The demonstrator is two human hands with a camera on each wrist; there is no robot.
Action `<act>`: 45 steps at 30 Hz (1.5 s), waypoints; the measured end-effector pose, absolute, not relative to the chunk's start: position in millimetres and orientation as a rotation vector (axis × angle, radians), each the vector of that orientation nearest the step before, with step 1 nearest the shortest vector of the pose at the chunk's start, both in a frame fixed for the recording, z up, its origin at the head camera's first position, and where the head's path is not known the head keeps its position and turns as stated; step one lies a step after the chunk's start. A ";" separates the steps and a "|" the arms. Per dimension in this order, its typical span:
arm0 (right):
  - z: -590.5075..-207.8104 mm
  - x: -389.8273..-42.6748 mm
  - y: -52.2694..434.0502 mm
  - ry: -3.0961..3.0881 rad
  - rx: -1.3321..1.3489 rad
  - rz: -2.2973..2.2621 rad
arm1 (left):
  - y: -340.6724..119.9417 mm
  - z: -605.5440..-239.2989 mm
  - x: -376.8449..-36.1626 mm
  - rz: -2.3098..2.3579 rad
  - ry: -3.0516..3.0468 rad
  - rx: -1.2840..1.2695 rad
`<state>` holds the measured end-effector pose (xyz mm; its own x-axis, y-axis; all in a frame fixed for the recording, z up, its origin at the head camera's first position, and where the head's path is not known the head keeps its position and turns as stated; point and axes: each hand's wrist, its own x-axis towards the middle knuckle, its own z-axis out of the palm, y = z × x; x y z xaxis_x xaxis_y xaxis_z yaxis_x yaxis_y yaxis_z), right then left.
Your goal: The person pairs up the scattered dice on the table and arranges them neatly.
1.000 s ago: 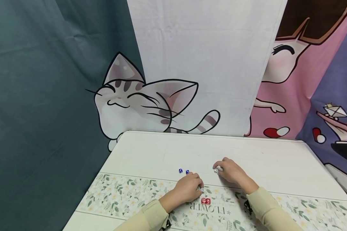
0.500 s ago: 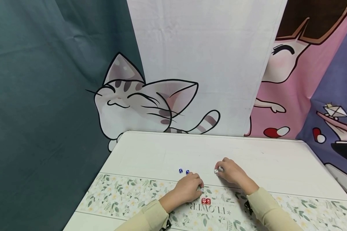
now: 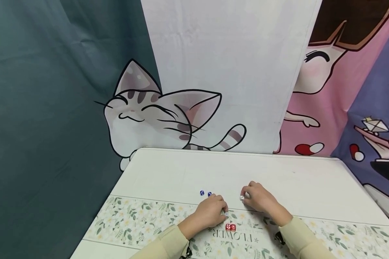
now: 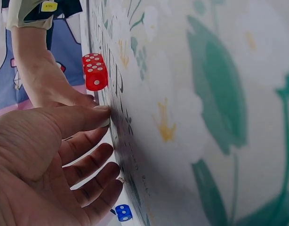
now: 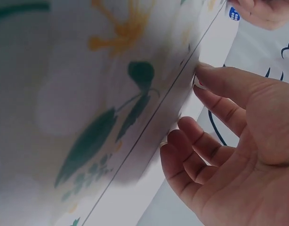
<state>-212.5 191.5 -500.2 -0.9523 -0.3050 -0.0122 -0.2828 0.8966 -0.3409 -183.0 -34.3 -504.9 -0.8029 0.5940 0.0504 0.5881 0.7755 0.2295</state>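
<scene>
Hands pinch white dice: left hand (image 3: 210, 212), right hand (image 3: 259, 198), on table (image 3: 168, 172).

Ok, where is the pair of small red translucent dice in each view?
Head: pair of small red translucent dice at bottom centre, on the floral mat near the left hand.
Left wrist: upper left, beyond the thumb.
Right wrist: not in it.
Shared landmark: white floral table mat.

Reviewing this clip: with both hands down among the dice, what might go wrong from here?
The left hand touches a white die just above the two red dice; a nudge may knock them apart. The right hand covers most of another white die, so its face may go unread. The blue dice by the left knuckles could be bumped.
</scene>
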 end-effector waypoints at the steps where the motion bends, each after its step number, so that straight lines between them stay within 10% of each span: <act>1: -499.8 -211.4 191.1 2.995 -0.465 -0.520 | -34.2 -504.8 -183.1 0.363 2.939 0.977; 45: -498.7 -170.2 162.6 2.938 -0.623 -0.466 | -32.0 -504.2 -181.4 0.311 2.955 0.994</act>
<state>-170.2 162.6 -498.7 -0.9109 -0.4110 -0.0365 -0.3796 0.8694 -0.3164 -181.4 -32.0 -504.2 -0.7986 0.5994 0.0550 0.5977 0.7789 0.1901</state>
